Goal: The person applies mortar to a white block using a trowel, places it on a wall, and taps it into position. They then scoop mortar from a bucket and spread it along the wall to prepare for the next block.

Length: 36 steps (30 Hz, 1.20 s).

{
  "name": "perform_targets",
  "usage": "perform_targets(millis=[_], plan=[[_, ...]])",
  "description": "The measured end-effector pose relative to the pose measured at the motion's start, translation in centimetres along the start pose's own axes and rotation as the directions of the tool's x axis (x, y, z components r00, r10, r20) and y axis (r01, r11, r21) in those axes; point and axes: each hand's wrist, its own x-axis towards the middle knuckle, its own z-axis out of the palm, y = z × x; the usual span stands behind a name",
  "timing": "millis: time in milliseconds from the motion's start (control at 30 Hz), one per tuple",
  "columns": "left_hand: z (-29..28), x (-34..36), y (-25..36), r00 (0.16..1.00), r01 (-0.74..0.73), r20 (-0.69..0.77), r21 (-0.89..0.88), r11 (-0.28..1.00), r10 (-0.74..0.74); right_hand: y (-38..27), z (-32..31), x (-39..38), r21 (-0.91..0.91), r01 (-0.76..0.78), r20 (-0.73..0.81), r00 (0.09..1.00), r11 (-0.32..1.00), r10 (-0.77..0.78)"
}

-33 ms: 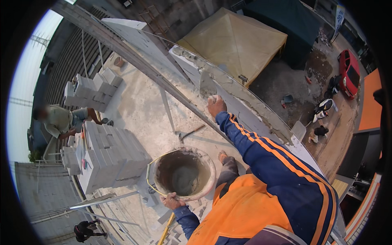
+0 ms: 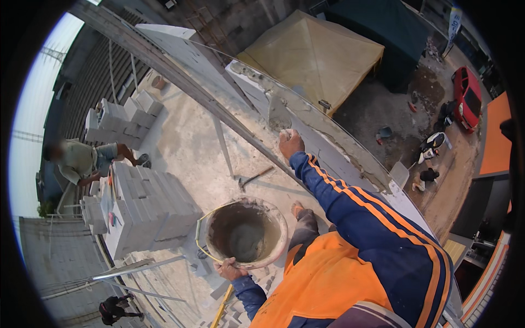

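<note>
High on a rooftop building site, a person in an orange vest and blue striped sleeves works at the top of a white block wall (image 2: pixel 350 158). The left hand (image 2: pixel 229 269) closes its grip on the near rim of a mortar-caked bucket (image 2: pixel 246 232) with a yellow wire handle, which sits on the concrete roof slab (image 2: pixel 186 147) just in front of the person's knee and bare foot (image 2: pixel 297 209). Wet grey mortar lies in the bucket's bottom. The right hand (image 2: pixel 290 143) reaches out along the wall top, its grip closed around what looks like a trowel (image 2: pixel 278 112), whose blade rests on the mortar bed spread along the wall; the tool's handle is hidden in the fist.

A hammer (image 2: pixel 254 177) lies on the slab, well apart from the bucket, near a slanting metal prop. To the left stands a stack of white blocks (image 2: pixel 147 208), and beside it another person (image 2: pixel 82 161) bends over. Farther back, more blocks (image 2: pixel 117 123) are piled. Far below the wall are a tan canopy (image 2: pixel 314 54), a red car (image 2: pixel 467 95) and a parked motorbike (image 2: pixel 435 145).
</note>
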Motion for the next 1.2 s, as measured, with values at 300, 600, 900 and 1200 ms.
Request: perform_targets(millis=[300, 600, 900, 1200], plan=[[-0.8, -1.0, 0.1, 0.998, -0.060, -0.030, 0.089, 0.994, 0.063, 5.1, -5.3, -6.2, 0.048, -0.009, -0.089, 0.996, 0.999, 0.013], [0.1, -3.1, -0.2, 0.999, -0.003, 0.036, -0.011, 1.000, 0.003, 8.0, -13.9, -9.7, 0.273, -0.086, -0.069, 0.992, 0.958, 0.109], [1.8, -5.6, -0.2, 0.992, 0.007, 0.127, -0.063, 0.998, 0.001, 6.4, -25.8, -13.4, 0.274, -0.218, 0.129, 0.973, 0.937, 0.189], [0.4, -8.0, -0.1, 0.996, -0.020, 0.089, -0.042, 0.999, 0.023, 8.8, -20.9, -10.7, 0.113, -0.169, 0.003, 0.986, 0.979, 0.170]])
